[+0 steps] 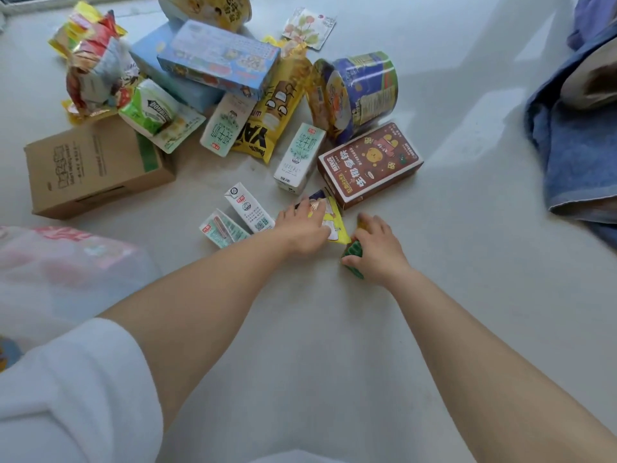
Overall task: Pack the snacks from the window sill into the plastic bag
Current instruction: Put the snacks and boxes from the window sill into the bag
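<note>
Snacks lie scattered on the pale window sill (334, 312). My left hand (305, 228) rests on a small yellow and white packet (335, 225), fingers spread over it. My right hand (375, 250) is closed on a small green packet (354, 259) just to the right of it. A translucent plastic bag (60, 272) with pink print lies at the left edge. Close to my hands are two milk cartons (248, 212), (222, 228) and a brown biscuit box (370, 162).
Farther back lie a cardboard box (90, 168), blue boxes (217, 58), a yellow chip bag (273, 115), more milk cartons (298, 158), a noodle cup (357, 91) and foil packets (93, 61). Blue cloth (577, 145) lies at the right.
</note>
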Demonstrator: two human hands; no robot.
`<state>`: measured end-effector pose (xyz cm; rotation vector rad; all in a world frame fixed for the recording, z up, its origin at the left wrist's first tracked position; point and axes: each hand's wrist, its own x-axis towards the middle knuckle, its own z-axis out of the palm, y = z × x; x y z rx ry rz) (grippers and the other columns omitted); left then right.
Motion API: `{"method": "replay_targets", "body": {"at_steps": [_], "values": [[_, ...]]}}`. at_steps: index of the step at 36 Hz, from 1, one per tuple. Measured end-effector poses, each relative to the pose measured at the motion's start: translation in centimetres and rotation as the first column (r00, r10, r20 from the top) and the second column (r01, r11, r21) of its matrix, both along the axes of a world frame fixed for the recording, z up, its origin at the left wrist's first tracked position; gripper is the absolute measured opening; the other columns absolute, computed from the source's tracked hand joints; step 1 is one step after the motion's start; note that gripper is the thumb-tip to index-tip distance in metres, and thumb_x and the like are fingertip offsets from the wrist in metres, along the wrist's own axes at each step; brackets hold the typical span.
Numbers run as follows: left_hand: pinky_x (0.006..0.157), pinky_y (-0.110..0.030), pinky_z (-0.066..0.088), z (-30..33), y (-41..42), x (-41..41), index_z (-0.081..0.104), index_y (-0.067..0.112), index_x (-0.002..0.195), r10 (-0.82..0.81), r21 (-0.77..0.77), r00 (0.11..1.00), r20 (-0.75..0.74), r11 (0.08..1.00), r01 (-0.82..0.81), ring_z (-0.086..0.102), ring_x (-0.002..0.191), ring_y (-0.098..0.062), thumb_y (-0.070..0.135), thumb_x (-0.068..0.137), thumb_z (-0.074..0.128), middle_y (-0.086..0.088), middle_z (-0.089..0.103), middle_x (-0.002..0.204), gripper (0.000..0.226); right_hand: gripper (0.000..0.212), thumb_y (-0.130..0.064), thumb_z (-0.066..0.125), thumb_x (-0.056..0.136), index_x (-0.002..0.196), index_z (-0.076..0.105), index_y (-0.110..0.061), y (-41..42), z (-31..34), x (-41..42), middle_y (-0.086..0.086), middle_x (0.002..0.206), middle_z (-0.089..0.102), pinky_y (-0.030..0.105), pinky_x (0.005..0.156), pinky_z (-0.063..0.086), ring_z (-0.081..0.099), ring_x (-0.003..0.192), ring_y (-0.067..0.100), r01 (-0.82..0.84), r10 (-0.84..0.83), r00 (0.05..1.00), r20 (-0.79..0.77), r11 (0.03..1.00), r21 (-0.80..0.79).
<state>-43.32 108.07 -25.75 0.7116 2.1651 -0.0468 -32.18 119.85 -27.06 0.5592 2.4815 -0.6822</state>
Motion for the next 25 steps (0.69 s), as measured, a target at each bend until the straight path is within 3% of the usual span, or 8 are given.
{"method": "replay_targets", "body": {"at_steps": [2, 4, 7, 9, 15, 19, 22, 25], "values": [[0.118, -0.048, 0.004, 0.1, 0.0, -1.2, -0.002, 0.029, 0.151, 0.012, -0.013, 0.997, 0.07, 1.0, -0.011, -0.01, 0.145, -0.036, 0.034, 0.099, 0.027, -0.011, -0.012, 0.159, 0.06, 0.049, -0.038, 0.064, 0.084, 0.127, 0.05, -0.019, 0.0, -0.3, 0.0, 0.003, 0.152, 0.021, 0.035, 0.109, 0.025, 0.017, 0.139, 0.026, -0.006, 0.007, 0.999, -0.039, 1.0, 0.021], [0.118, -0.049, 0.007, 0.3, 0.0, -1.9, -0.001, 0.036, 0.15, 0.014, -0.009, 0.997, 0.074, 1.0, -0.014, -0.011, 0.144, -0.035, 0.039, 0.096, 0.041, -0.006, -0.011, 0.159, 0.068, 0.057, -0.031, 0.068, 0.082, 0.133, 0.045, -0.021, -0.3, -0.3, 0.1, 0.005, 0.145, 0.029, 0.033, 0.105, 0.029, 0.025, 0.131, 0.026, 0.07, -0.072, 0.991, -0.109, 0.997, -0.024], [0.115, -0.046, 0.023, 0.4, 0.1, -1.8, 0.0, 0.032, 0.151, -0.072, 0.017, 0.995, -0.066, 0.997, 0.074, 0.003, 0.142, -0.036, 0.045, 0.079, 0.067, -0.007, 0.0, 0.157, 0.099, 0.082, -0.027, 0.074, 0.078, 0.145, 0.027, -0.018, -1.0, -0.2, 0.7, 0.008, 0.138, 0.03, 0.029, 0.102, 0.03, 0.03, 0.125, 0.026, 0.247, -0.258, 0.96, -0.107, 0.963, -0.104], [0.111, -0.041, 0.03, 0.0, 0.2, -1.4, 0.006, 0.026, 0.151, -0.056, 0.049, 0.989, -0.139, 0.997, 0.063, 0.017, 0.138, -0.033, 0.044, 0.07, 0.076, -0.008, 0.01, 0.154, 0.109, 0.09, -0.029, 0.078, 0.074, 0.145, 0.024, -0.014, -1.5, -0.1, 1.2, 0.009, 0.136, 0.03, 0.031, 0.1, 0.034, 0.032, 0.125, 0.026, 0.348, -0.353, 0.934, -0.055, 0.933, -0.088], [0.088, -0.036, 0.042, -0.3, 0.4, -0.4, 0.034, 0.013, 0.133, 0.158, 0.121, 0.973, -0.171, 0.983, -0.138, 0.043, 0.116, -0.029, 0.046, 0.062, 0.082, -0.01, 0.053, 0.124, 0.092, 0.069, -0.026, 0.078, 0.072, 0.126, 0.04, -0.008, -3.8, 0.1, 2.3, 0.01, 0.127, 0.037, 0.031, 0.093, 0.039, 0.039, 0.12, 0.027, 0.359, -0.36, 0.932, 0.045, 0.933, 0.032], [0.09, -0.035, 0.038, 0.3, 0.4, 0.2, 0.044, 0.015, 0.122, 0.104, 0.053, 0.958, -0.268, 0.994, -0.093, 0.049, 0.113, -0.027, 0.055, 0.064, 0.077, -0.008, 0.056, 0.118, 0.078, 0.058, -0.025, 0.076, 0.072, 0.116, 0.042, -0.01, -4.6, 0.7, 2.6, 0.009, 0.12, 0.046, 0.032, 0.087, 0.042, 0.047, 0.112, 0.028, 0.311, -0.311, 0.941, 0.136, 0.95, 0.025], [0.09, -0.036, 0.035, 0.9, 0.0, 0.9, 0.047, 0.018, 0.116, 0.164, 0.136, 0.932, -0.322, 0.983, -0.126, 0.054, 0.107, -0.026, 0.061, 0.063, 0.074, -0.004, 0.061, 0.111, 0.073, 0.068, -0.032, 0.083, 0.067, 0.119, 0.045, -0.011, -3.9, 1.6, 2.4, 0.008, 0.116, 0.053, 0.032, 0.081, 0.045, 0.053, 0.108, 0.026, 0.503, -0.481, 0.858, 0.177, 0.858, -0.103], [0.089, -0.036, 0.041, 2.3, -0.7, 1.6, 0.046, 0.018, 0.115, 0.331, 0.295, 0.887, -0.322, 0.925, -0.238, 0.058, 0.102, -0.026, 0.062, 0.065, 0.073, -0.002, 0.063, 0.108, 0.071, 0.08, -0.034, 0.084, 0.066, 0.132, 0.042, -0.013, -3.3, 2.7, 1.9, 0.009, 0.125, 0.053, 0.03, 0.084, 0.046, 0.052, 0.114, 0.025, 0.621, -0.608, 0.784, 0.127, 0.756, -0.209]]}}
